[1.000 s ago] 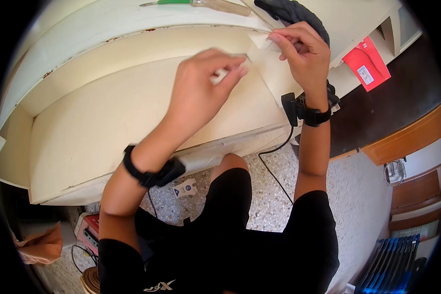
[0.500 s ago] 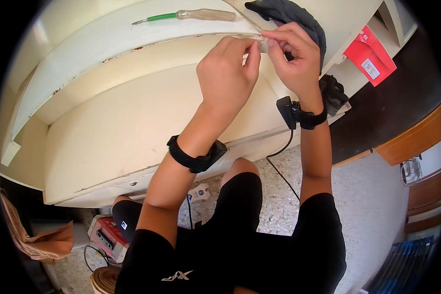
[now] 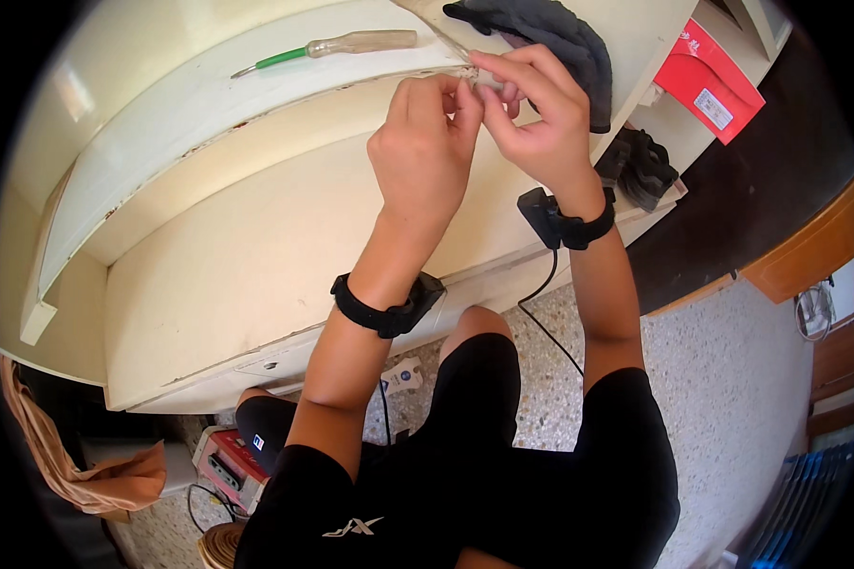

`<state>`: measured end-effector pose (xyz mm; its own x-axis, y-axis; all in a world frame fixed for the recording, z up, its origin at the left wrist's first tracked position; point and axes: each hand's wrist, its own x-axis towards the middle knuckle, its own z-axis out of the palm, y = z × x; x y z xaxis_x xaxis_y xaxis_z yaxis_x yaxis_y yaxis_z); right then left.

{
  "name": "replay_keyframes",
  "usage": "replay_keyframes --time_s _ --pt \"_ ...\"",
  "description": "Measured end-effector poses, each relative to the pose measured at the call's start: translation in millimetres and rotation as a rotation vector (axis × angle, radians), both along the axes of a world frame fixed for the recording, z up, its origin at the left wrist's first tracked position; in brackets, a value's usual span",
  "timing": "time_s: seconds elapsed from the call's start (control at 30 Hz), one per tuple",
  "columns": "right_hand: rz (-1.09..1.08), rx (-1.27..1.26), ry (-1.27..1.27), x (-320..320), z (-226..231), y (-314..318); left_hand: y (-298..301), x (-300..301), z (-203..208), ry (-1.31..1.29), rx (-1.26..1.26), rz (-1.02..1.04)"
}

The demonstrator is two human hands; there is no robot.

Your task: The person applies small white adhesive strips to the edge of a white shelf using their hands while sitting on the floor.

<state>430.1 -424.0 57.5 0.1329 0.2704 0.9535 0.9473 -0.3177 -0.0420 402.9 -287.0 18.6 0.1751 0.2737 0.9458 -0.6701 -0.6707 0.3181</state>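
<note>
My left hand (image 3: pixel 425 156) and my right hand (image 3: pixel 541 128) meet fingertip to fingertip at the front edge of a cream shelf (image 3: pixel 256 104). Between them they pinch a small whitish piece (image 3: pixel 486 82), mostly hidden by the fingers; I cannot tell what it is. Both wrists wear black bands, and a thin black cable hangs from the right one. A dark grey cloth (image 3: pixel 550 38) lies on the shelf just behind my right hand. A screwdriver (image 3: pixel 327 49) with a green shaft and a clear handle lies further left on the same shelf.
A lower cream board (image 3: pixel 209 284) spreads below my forearms over my knees. A red flat packet (image 3: pixel 707 81) and a black bundle (image 3: pixel 640 166) sit at the right. Speckled floor, a small red device (image 3: pixel 230 460) and a tan bag (image 3: pixel 76 465) lie below.
My left hand has risen up and to the right until its fingertips met my right hand's at the shelf edge. The view has shifted, so the screwdriver shows lower.
</note>
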Motion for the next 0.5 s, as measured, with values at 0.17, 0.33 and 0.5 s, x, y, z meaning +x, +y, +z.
replay_keyframes --time_s 0.17,0.33,0.5 --pt "-0.03 0.014 -0.04 -0.4 -2.5 2.9 1.3 -4.1 2.1 0.155 -0.15 -0.258" --pt "-0.041 0.025 -0.1 6.9 -7.7 3.1 -2.4 -13.8 9.4 0.311 -0.381 -0.567" --pt "-0.03 0.1 -0.153 12.4 -16.6 9.1 -3.9 -24.1 14.1 0.358 -0.48 -0.651"
